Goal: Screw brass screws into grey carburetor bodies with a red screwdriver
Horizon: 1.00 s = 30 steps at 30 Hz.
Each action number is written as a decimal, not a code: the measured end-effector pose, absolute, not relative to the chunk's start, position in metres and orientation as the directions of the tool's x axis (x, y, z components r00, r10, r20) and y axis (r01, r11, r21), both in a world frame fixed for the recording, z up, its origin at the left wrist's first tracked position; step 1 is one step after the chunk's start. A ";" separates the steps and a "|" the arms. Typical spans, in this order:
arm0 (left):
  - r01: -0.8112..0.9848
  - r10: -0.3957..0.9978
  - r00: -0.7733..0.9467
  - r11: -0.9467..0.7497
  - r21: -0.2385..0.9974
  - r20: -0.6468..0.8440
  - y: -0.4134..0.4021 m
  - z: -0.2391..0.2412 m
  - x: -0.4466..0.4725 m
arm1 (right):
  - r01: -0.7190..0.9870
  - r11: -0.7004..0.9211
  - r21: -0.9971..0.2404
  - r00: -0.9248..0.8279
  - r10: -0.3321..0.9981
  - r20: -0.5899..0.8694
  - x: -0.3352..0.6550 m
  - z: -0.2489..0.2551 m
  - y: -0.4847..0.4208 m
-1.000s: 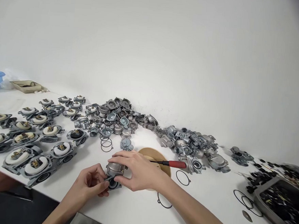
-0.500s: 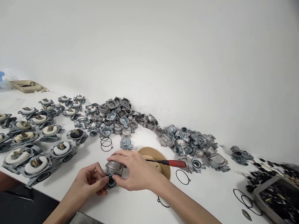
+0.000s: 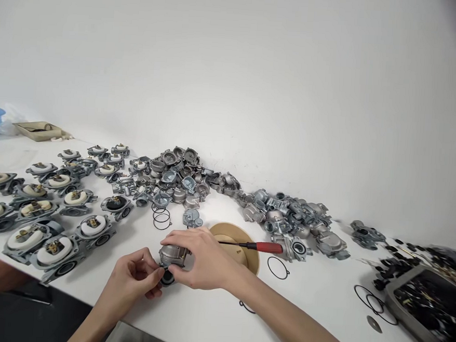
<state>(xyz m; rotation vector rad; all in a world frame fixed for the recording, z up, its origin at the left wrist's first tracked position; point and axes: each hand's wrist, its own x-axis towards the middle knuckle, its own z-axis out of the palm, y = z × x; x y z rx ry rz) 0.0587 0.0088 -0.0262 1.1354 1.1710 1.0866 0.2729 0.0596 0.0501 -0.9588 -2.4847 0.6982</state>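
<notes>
A grey metal carburetor (image 3: 172,255) with its bowl side up stands on the white table close to the front edge. My right hand (image 3: 202,258) is wrapped over it from above, fingers across the top and thumb low on the near side. At its lower left, my left hand (image 3: 138,277) is closed, with thumb and curled fingers against the body; whether a small part is pinched there is hidden. Just beyond lies a small grey cover (image 3: 192,218). A screwdriver (image 3: 267,247) with a red handle rests across a tan round dish (image 3: 227,229), partly behind my right hand.
Carburetors with white floats (image 3: 54,251) stand in rows at left. Float bowls (image 3: 168,177) are heaped at the back, with more carburetor parts (image 3: 299,215) to the right. Black rubber rings (image 3: 278,268) lie about. A metal tray (image 3: 398,303) of dark parts sits at far right.
Both hands keep their hold on the carburetor with hardly any movement. The whole view has shifted very slightly.
</notes>
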 end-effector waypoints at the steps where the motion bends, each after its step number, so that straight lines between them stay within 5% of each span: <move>1: -0.037 0.991 0.078 0.114 0.993 -0.111 0.009 -0.026 0.059 | 0.508 0.644 -0.572 -0.691 0.701 0.177 0.273 0.049 0.060; 30: -0.106 0.990 0.074 0.128 0.986 -0.121 0.014 -0.032 0.054 | 0.485 0.606 -0.631 -0.706 0.697 0.126 0.278 0.059 0.063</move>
